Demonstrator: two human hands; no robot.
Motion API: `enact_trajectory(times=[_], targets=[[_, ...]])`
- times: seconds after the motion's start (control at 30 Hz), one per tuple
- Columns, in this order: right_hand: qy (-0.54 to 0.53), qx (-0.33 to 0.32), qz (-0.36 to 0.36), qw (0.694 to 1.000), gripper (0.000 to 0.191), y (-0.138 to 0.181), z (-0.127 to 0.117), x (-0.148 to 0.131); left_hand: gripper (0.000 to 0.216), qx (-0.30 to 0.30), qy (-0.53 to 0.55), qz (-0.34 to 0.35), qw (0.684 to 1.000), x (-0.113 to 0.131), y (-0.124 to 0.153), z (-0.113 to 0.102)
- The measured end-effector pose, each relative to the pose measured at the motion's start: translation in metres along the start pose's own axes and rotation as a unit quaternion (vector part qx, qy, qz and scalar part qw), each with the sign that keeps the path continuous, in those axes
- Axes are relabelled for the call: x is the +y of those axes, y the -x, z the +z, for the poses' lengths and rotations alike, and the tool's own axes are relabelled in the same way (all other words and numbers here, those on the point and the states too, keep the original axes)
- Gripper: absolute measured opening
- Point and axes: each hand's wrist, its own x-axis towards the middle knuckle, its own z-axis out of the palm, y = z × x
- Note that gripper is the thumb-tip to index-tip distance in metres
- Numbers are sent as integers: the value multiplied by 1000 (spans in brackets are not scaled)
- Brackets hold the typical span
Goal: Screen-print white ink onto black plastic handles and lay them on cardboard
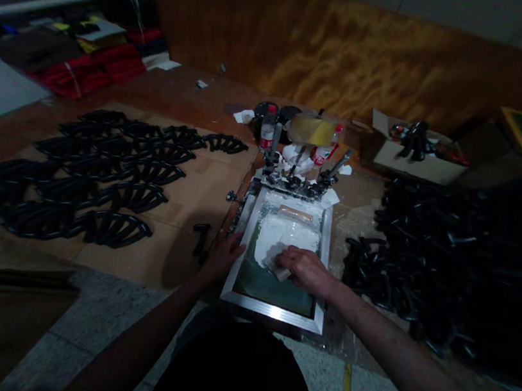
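Right hand [303, 268] clenched around a scraper [282, 273], mid-screen inside the metal frame [272, 312]. White paste [266, 234] lies from centre toward 12 o'clock; green mesh [271, 291] shows at 6. Left hand [226, 254] at the frame's 9 o'clock edge; gripping or merely resting, cannot tell. Risks, my judgement: uneven scraper pressure could streak paste; poor bracing could let the frame shift; the left forearm could knock the lone black piece [201, 236], 9 o'clock.
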Motion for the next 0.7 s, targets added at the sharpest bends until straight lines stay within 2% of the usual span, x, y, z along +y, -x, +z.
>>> enact_trajectory(times=[0.07, 0.17, 0.27, 0.37, 0.43, 0.57, 0.63, 0.7], targets=[[-13, 19, 14, 1000, 27, -2, -2, 4, 52, 5, -1, 3, 1000, 1, 1, 0], [20, 96, 64, 993, 24, -7, 9, 4, 52, 15, -3, 4, 1000, 1, 2, -1], [36, 137, 24, 990, 28, 2, 32, -1, 53, 14, 1, -3, 1000, -1, 2, -1], [4, 122, -3, 992, 28, 9, 36, -3, 53, 10, 1, -7, 1000, -2, 1, -1], [-9, 115, 39, 993, 30, -1, 21, -1, 54, 12, -5, 2, 1000, 1, 0, -4], [12, 160, 194, 968, 50, -34, -33, 20, 59, 35, 24, 6, 999, 22, 7, -16], [14, 218, 242, 946, 53, -33, -59, 43, 51, 58, 40, 0, 998, 41, 14, -25], [-11, 310, 280, 909, 47, -13, -74, 73, 44, 76, 44, 13, 996, 63, 19, -33]])
